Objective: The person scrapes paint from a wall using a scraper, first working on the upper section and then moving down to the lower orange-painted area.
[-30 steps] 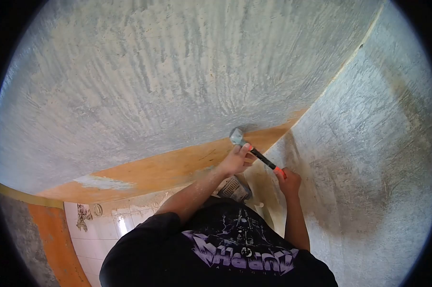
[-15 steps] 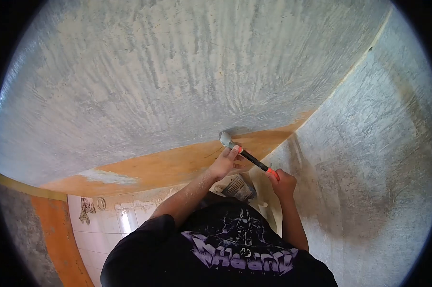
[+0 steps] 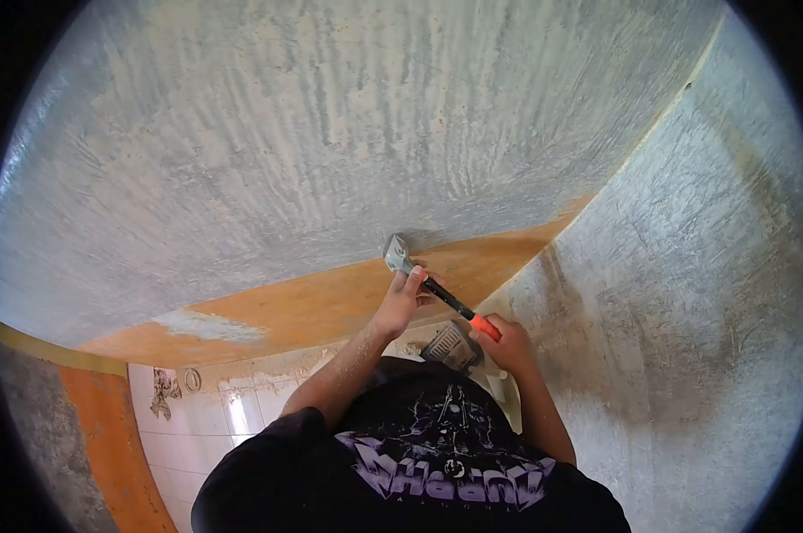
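A long-handled scraper [image 3: 450,299] with a grey head, a black shaft and orange sections slants across the space before me. Its head is at the wall [image 3: 330,151], close to the border between the grey scraped surface and an orange painted band [image 3: 330,298]. Just below the head, my left hand [image 3: 398,306] is closed around the shaft, its thumb along it. My right hand [image 3: 511,345] grips the orange end of the handle, lower and to the right. Pale dust specks my left forearm.
A second grey wall [image 3: 677,293] meets the first at a corner on the right. Beneath my arms is a dark slatted object [image 3: 453,346]. White tiles [image 3: 188,435], a crumpled rag-like thing [image 3: 163,391] and a ring [image 3: 191,380] lie at the lower left, beside an orange strip [image 3: 108,435].
The scraper's head has shifted left and slightly up along the wall. Both hands have moved left with it, still gripping.
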A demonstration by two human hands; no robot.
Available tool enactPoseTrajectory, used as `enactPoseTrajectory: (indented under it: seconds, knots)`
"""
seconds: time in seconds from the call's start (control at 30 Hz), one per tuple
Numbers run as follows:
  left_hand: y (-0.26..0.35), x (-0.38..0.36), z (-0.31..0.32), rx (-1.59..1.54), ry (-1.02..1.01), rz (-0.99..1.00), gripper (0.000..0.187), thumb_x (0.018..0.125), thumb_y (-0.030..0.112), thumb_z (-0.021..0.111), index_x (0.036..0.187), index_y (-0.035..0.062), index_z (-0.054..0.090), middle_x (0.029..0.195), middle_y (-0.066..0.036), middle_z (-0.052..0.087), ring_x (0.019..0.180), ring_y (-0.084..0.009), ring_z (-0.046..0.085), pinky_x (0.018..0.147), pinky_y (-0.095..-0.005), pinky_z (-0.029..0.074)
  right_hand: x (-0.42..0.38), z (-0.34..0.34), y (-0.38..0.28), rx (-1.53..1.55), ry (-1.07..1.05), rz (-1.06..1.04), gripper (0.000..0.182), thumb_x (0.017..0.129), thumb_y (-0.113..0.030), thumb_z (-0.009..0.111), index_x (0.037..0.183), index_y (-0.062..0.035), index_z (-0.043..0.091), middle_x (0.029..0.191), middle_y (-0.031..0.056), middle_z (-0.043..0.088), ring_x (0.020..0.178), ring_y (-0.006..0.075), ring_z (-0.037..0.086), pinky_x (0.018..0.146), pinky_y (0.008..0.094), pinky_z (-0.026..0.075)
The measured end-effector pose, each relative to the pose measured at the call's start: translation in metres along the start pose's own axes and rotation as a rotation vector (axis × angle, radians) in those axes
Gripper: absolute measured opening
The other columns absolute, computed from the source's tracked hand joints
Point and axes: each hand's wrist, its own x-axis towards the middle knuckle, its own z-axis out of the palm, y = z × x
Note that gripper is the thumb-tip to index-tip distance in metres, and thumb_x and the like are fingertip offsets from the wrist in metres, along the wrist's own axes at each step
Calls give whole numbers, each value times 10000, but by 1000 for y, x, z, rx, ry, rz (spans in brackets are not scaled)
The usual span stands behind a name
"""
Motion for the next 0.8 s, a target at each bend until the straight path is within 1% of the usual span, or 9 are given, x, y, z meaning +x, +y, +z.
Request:
enactPoseTrajectory:
  seconds: [0.03,0.13,0.23,0.33,0.43,0.47,0.6,0.67,0.8]
  knots:
    - [0,-3,-5,21,-16,22,379,1068,376,402,1293,72,424,1117,-101,609,1052,-210,605,903,-428,516,-2,0,-5,77,-100,36,275,898,-306,684,993,-48,669,650,94,581,523,194,558,506,337,445]
    - [6,-18,-15,32,-32,31,371,1069,368,403,1291,71,421,1100,-103,608,1045,-215,614,900,-412,518,-9,14,-10,585,-278,296,262,949,-262,637,1083,-36,652,673,12,559,548,104,521,501,275,430]
    - [11,-37,-32,19,-26,4,363,1070,361,401,1288,71,418,1077,-103,612,1033,-216,619,890,-399,519,-14,23,-18,641,-453,355,350,981,-321,603,1196,-44,614,670,-35,520,530,48,454,475,209,370]
    - [17,-60,-50,11,-12,-2,357,1072,361,393,1281,72,420,1046,-102,618,1013,-206,616,865,-378,512,-23,45,-32,710,-509,394,330,1006,-341,564,1159,-53,611,673,-24,520,524,56,463,470,221,381]
    - [30,-79,-68,72,-43,45,357,1073,371,388,1272,77,428,1025,-98,624,980,-188,605,836,-346,494,-25,59,-60,696,-640,384,305,1018,-345,542,1101,-58,604,687,-14,531,526,61,480,470,227,393]
    - [34,-83,-72,91,-50,67,358,1073,376,388,1269,79,431,1020,-97,626,967,-182,601,827,-334,487,-26,67,-71,688,-628,452,292,1026,-344,526,1043,-60,596,696,-6,542,529,68,497,472,229,401]
    - [48,-102,-85,115,-10,63,355,1071,380,392,1243,75,454,1007,-88,625,932,-162,586,815,-314,473,-31,98,-79,722,-612,370,317,1031,-363,513,1034,-61,608,675,-8,536,523,70,496,468,227,397]
    - [46,-106,-93,71,-38,75,355,1071,379,392,1224,67,467,1000,-83,623,928,-157,582,815,-315,474,-33,101,-89,717,-602,351,344,1030,-389,511,1017,-62,616,644,-11,524,507,72,484,458,236,384]
    - [58,-107,-83,112,21,53,369,1070,383,396,1230,63,484,999,-78,627,983,-164,595,835,-319,478,-27,85,-96,679,-607,409,321,1043,-360,487,1009,-66,611,682,-2,539,522,74,500,470,228,394]
